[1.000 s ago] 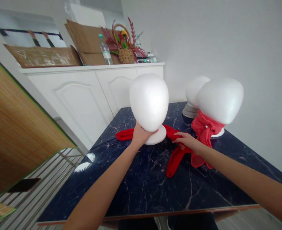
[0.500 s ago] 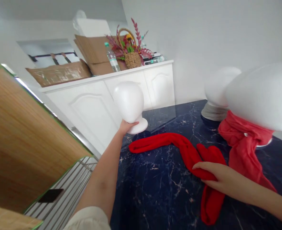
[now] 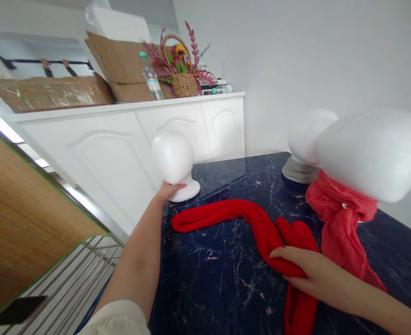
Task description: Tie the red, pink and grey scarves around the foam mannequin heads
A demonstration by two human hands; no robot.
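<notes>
At the far left edge of the dark blue marbled table (image 3: 226, 279) stands a white foam mannequin head (image 3: 173, 156). My left hand (image 3: 167, 190) is wrapped round its neck, the thumb across the front and the other fingers hidden behind. A bright red scarf (image 3: 212, 215) lies across the table in a bent, folded strip. My right hand (image 3: 306, 267) grips its bunched part, with the thumb on top and fingers beneath. Close to that hand, a coral scarf (image 3: 345, 223) is knotted round the neck of a larger-looking foam head (image 3: 373, 153).
Behind it stands another foam head (image 3: 310, 135) with a grey neck wrap (image 3: 299, 170). A wire rack (image 3: 83, 270) with a wooden panel (image 3: 34, 218) and a dark flat object (image 3: 19, 310) is at left. White cabinets (image 3: 108, 153) carry boxes, bottles and a flower basket (image 3: 184, 85).
The view has turned slightly, so the table and heads appear shifted left and a little lower. Both hands keep their holds on the foam head and the red scarf.
</notes>
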